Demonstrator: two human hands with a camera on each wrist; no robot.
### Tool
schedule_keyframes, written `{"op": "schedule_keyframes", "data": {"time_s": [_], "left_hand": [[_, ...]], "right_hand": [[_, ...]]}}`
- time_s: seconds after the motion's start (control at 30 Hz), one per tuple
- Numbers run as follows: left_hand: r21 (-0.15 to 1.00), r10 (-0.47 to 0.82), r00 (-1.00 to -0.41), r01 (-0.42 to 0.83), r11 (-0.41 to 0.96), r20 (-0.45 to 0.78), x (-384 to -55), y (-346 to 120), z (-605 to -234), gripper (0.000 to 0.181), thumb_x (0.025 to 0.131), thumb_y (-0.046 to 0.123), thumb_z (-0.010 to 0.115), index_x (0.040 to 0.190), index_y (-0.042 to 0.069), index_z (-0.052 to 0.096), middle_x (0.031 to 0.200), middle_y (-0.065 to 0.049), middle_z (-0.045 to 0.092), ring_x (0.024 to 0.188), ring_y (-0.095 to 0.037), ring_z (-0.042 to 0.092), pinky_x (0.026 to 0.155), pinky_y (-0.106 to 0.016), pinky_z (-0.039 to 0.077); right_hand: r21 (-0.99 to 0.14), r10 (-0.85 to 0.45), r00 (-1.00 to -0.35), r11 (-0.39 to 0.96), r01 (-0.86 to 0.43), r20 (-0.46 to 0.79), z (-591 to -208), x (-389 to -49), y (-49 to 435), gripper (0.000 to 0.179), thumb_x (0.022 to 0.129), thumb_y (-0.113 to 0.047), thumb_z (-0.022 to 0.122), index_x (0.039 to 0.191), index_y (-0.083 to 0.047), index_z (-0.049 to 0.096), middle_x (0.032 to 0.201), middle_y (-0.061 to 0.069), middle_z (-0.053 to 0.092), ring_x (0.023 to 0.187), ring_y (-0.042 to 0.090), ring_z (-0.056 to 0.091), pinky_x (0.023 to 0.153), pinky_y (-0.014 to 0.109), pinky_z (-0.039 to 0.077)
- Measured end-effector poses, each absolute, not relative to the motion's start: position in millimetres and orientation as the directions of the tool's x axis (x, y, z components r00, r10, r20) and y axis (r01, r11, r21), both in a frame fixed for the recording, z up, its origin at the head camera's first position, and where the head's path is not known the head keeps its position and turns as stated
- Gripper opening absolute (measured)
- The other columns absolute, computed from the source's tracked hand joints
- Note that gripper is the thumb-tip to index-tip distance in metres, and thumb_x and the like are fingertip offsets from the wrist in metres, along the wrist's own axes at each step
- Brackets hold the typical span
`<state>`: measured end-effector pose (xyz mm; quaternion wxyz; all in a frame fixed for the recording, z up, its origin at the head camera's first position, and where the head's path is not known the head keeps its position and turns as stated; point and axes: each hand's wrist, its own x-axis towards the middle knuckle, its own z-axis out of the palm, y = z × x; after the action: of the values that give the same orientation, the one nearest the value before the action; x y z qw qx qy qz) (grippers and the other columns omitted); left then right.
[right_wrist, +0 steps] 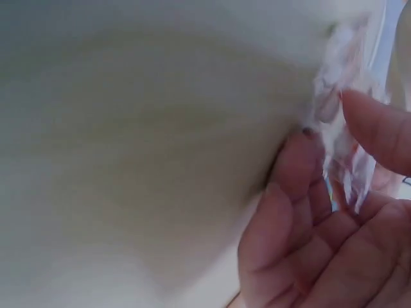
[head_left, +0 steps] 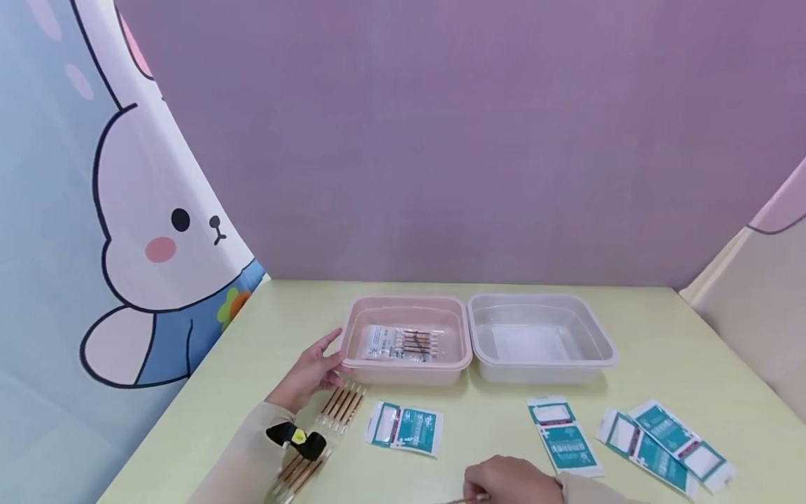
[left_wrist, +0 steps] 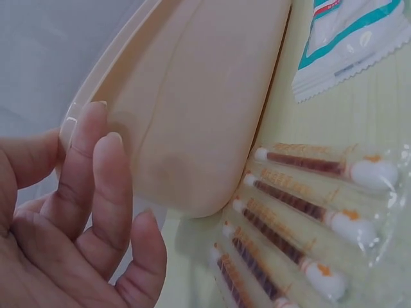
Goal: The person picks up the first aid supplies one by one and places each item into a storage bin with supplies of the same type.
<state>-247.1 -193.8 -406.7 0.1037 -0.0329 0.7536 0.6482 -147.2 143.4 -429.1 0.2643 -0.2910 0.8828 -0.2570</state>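
Observation:
My left hand (head_left: 308,374) grips the left rim of a pink plastic basin (head_left: 409,375); its fingertips rest at the rim in the left wrist view. Inside the basin lie a white-and-clear packet (head_left: 380,343) and a clear pack of brown swabs (head_left: 418,341). Just below this hand is a clear pack of brown-stick cotton swabs (left_wrist: 289,215) with white tips. My right hand (head_left: 513,481) pinches a crinkled clear swab pack (right_wrist: 347,122) at the near edge of the head view. Most of that pack is cut off or blurred.
A white basin (head_left: 541,372) stands beside the pink one. One teal-and-white packet (head_left: 418,430) lies in front of the pink basin; several more, such as this packet (head_left: 569,448), lie to the right. Another swab pack (head_left: 302,476) is under the left forearm. A purple backdrop (head_left: 441,154) rises behind.

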Motion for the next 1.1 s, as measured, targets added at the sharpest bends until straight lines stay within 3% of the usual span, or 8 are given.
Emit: {"op": "schedule_keyframes", "data": {"time_s": [0.3, 0.37, 0.6, 0.7, 1.1], "left_hand": [[0.969, 0.075, -0.973, -0.208, 0.134, -0.219, -245, -196, -406, 0.057, 0.102, 0.012, 0.046, 0.153, 0.01, 0.021, 0.073, 0.0, 0.066, 0.053, -0.011, 0.058, 0.058, -0.026, 0.045], [0.966, 0.065, -0.973, -0.212, 0.148, -0.223, -246, -196, -406, 0.056, 0.102, 0.014, 0.046, 0.153, 0.011, 0.022, 0.074, -0.001, 0.066, 0.055, -0.012, 0.058, 0.059, -0.027, 0.045], [0.966, 0.072, -0.972, -0.21, 0.149, -0.222, -250, -195, -406, 0.056, 0.102, 0.013, 0.046, 0.153, 0.012, 0.022, 0.074, -0.001, 0.066, 0.055, -0.012, 0.058, 0.058, -0.027, 0.045], [0.966, 0.066, -0.972, -0.213, 0.146, -0.224, -251, -193, -406, 0.056, 0.102, 0.014, 0.046, 0.153, 0.012, 0.022, 0.074, -0.001, 0.066, 0.055, -0.012, 0.057, 0.058, -0.027, 0.045], [0.961, 0.078, -0.964, -0.241, 0.138, -0.253, -253, -195, -402, 0.057, 0.102, 0.014, 0.047, 0.153, 0.014, 0.021, 0.074, -0.001, 0.066, 0.056, -0.013, 0.058, 0.061, -0.028, 0.046]], "right_hand": [[-0.575, -0.775, -0.626, 0.551, -0.604, -0.085, -411, -159, 139, 0.019, 0.085, -0.004, 0.069, 0.088, -0.021, 0.062, 0.075, -0.018, 0.059, 0.063, -0.002, 0.045, 0.062, 0.019, 0.043], [-0.604, -0.77, -0.633, 0.542, -0.584, -0.08, -410, -161, 138, 0.02, 0.085, -0.003, 0.068, 0.087, -0.022, 0.062, 0.076, -0.018, 0.059, 0.064, -0.002, 0.047, 0.063, 0.02, 0.043], [-0.849, -0.685, -0.699, 0.481, -0.221, -0.206, -413, -163, 138, 0.009, 0.09, -0.003, 0.063, 0.091, -0.01, 0.069, 0.071, -0.008, 0.061, 0.044, 0.004, 0.041, 0.043, 0.017, 0.033], [-0.884, -0.666, -0.716, 0.443, -0.151, -0.211, -414, -165, 139, 0.009, 0.09, -0.002, 0.063, 0.092, -0.008, 0.069, 0.068, -0.002, 0.063, 0.042, 0.006, 0.041, 0.042, 0.017, 0.033], [-0.929, -0.621, -0.78, 0.33, -0.166, -0.081, -405, -178, 133, 0.005, 0.089, -0.002, 0.064, 0.087, -0.001, 0.069, 0.068, 0.002, 0.064, 0.044, 0.005, 0.048, 0.041, 0.016, 0.04]]}}
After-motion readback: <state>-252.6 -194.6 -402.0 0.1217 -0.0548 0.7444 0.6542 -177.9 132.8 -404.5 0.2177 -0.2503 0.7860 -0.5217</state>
